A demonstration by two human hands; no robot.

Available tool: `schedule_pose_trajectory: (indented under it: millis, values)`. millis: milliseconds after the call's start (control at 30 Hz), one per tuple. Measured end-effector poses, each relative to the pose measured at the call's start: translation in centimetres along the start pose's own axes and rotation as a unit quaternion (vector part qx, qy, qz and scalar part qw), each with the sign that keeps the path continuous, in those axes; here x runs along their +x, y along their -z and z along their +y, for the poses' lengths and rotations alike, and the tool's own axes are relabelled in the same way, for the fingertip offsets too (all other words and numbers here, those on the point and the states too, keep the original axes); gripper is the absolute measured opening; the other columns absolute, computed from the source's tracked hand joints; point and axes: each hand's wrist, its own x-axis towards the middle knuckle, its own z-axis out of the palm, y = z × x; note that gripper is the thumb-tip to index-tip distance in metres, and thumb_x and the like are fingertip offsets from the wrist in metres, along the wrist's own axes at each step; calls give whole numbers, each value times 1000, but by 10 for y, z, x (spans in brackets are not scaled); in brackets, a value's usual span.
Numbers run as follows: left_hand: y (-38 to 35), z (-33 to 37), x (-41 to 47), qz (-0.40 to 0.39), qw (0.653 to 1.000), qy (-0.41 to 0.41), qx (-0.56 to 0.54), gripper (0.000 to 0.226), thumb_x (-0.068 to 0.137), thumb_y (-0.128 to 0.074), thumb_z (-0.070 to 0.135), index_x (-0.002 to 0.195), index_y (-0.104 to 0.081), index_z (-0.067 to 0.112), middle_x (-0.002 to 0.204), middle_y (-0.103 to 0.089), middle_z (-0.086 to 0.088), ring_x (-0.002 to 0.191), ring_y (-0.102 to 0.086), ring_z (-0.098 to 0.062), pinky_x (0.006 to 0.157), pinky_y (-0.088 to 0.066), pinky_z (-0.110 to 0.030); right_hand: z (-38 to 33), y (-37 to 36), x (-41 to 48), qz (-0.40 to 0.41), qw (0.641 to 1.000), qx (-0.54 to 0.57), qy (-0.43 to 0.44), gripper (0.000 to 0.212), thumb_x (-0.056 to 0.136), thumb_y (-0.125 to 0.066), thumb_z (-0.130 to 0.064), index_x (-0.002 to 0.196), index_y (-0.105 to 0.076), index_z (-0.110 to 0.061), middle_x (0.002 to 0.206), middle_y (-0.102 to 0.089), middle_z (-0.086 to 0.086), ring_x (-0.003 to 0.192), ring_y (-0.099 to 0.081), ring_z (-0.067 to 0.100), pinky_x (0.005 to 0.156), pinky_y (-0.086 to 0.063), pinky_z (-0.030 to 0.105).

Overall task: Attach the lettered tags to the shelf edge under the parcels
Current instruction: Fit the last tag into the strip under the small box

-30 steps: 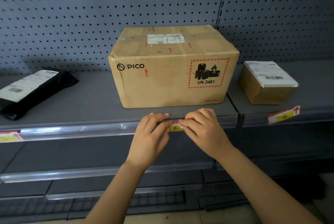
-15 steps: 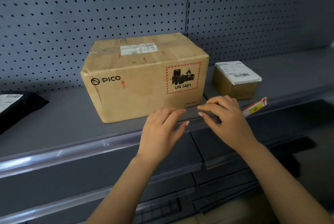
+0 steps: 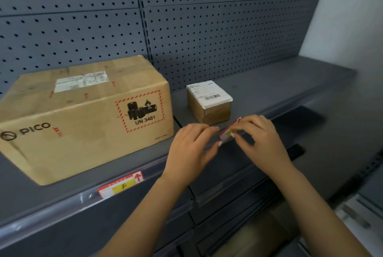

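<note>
A small red, white and yellow tag sits tilted at the front edge of the shelf, right below the small brown box. The right hand pinches the right end of this tag with its fingertips, so part of the tag is hidden and its letter cannot be read. The left hand is just beside it on the left, with its fingers loosely bent and stretched toward the tag's left end; it is hard to tell if they touch the tag, and this hand grips nothing. The small brown box has a white paper label with a barcode on top. Another tag, with the letter F on a yellow patch and a red arrow pointing up, is stuck on the clear strip along the shelf edge, under the big cardboard box. The big box says PICO and has a red-bordered sticker with UN 3481. It stands to the left of the small box, with a gap between them. Behind both boxes is a grey wall full of little holes. More grey shelves show below the hands.
</note>
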Motion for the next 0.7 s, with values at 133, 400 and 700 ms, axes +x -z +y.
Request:
schedule_pose_trajectory:
  millis: [133, 400, 700]
  values:
    - [-29, 5, 10, -18, 999, 28, 24, 26, 84, -67, 24, 108, -65, 15, 103, -62, -1, 94, -56, -18, 79, -39, -26, 29, -12, 7, -27, 1000, -9, -5, 25, 80, -71, -9, 103, -68, -16, 101, -62, -1, 93, -55, 18, 82, -41, 33]
    - [-68, 12, 17, -60, 990, 108, 68, 31, 88, -52, 33, 112, -65, 18, 108, -61, 0, 100, -55, -19, 84, -40, -29, 72, -30, 19, -76, 996, -34, 31, 30, 78, -72, -7, 107, -69, -13, 109, -67, 5, 104, -59, 28, 90, -41, 41]
    - [-88, 18, 14, -9, 988, 126, 90, 16, 87, -67, 20, 102, -68, 15, 105, -62, -1, 96, -57, -19, 83, -37, -29, 88, -34, 19, -57, 995, 62, 61, 8, 81, -70, -9, 89, -70, -13, 85, -64, 0, 79, -57, 18, 70, -47, 32]
